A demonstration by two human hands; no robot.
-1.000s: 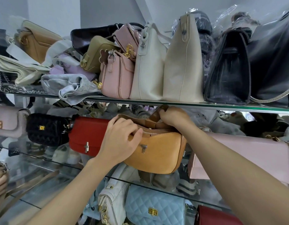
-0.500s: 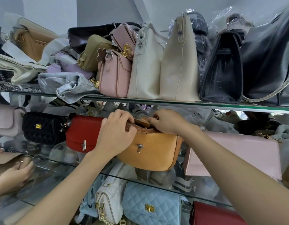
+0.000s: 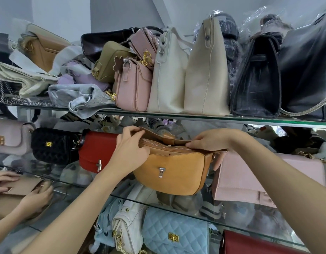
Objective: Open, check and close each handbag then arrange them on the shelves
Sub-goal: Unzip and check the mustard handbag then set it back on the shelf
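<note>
Two bare forearms, left hand, right hand (no sleeves)

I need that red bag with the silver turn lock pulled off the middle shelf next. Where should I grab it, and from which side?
Grip the red bag by its top edge, coming from the front and above. It stands upright, wedged between the black quilted bag and the tan bag, so its sides look blocked. The left hand covers its right end; the left part of the top edge is free.
</note>
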